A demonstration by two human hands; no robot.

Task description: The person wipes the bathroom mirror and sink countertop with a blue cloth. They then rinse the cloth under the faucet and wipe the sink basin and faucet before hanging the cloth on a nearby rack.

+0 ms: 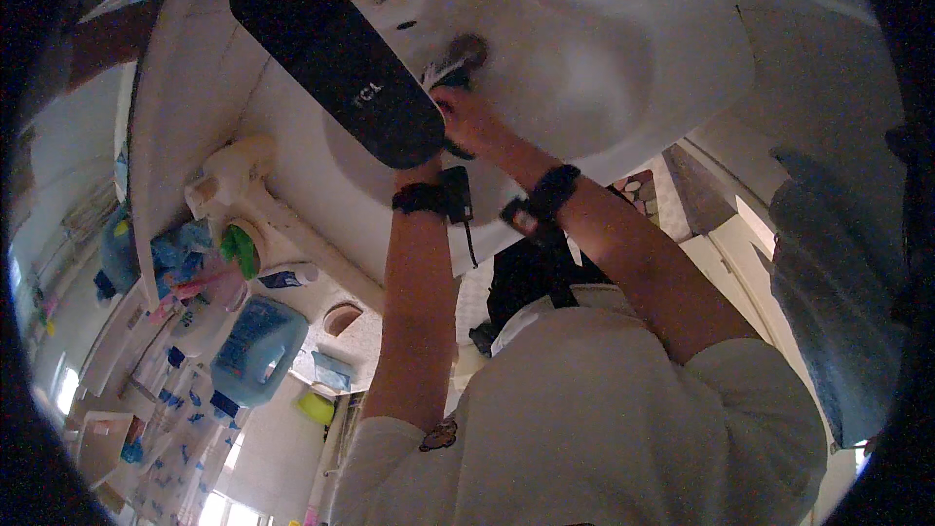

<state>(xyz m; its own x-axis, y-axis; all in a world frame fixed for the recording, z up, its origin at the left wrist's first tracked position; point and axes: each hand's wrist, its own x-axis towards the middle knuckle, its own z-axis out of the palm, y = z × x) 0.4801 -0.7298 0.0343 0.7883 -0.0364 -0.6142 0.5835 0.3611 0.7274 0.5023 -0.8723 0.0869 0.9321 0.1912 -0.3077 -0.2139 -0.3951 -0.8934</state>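
Observation:
A long black panel with rounded ends (336,58), bearing a TCL mark, hangs over the white washbasin (701,88). It hides most of my left hand (418,164); only the part near the wrist shows at its lower end. My right hand (464,117) is just beside that end, its fingers curled on a small dark object (454,78) whose kind is unclear. What looks like a thin stream of water (445,69) falls close to the fingers. Both wrists wear black straps with small devices; a short dark cord hangs from the left one.
Left of the basin stand a large blue plastic jug (259,351), a white tube (288,276), a green brush-like item (237,252) and a pink item (208,277). A yellow-green container (315,407) is lower down. Blue-grey fabric (833,292) hangs at the right.

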